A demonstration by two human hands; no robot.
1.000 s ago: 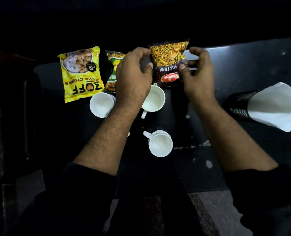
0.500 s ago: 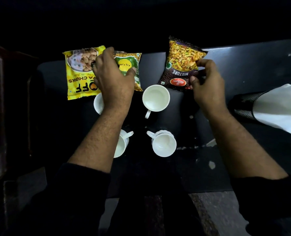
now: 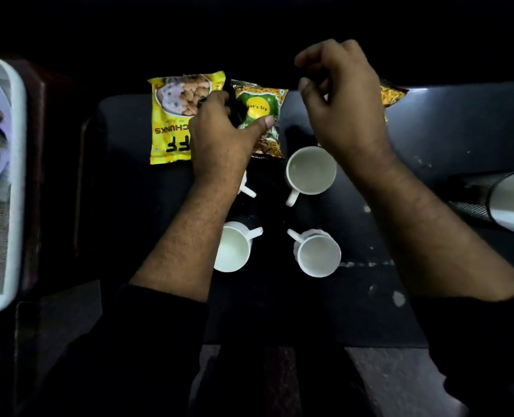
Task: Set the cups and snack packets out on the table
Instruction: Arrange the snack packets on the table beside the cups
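R hand [image 3: 344, 100] hovers loosely curled w/ empty grip, hiding most of the mixture packet [image 3: 392, 96] at the dark table's [image 3: 460, 121] far edge, while L hand [image 3: 219, 136] covers a fourth cup [image 3: 246, 186], thumb on the green packet [image 3: 260, 115], fingers likely pinching it beside the yellow packet [image 3: 174, 118], three cups [image 3: 311, 170] visible nearer.

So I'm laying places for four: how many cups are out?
4: far-right cup, near-right cup, near-left cup, and far-left cup, mostly hidden under the left hand.
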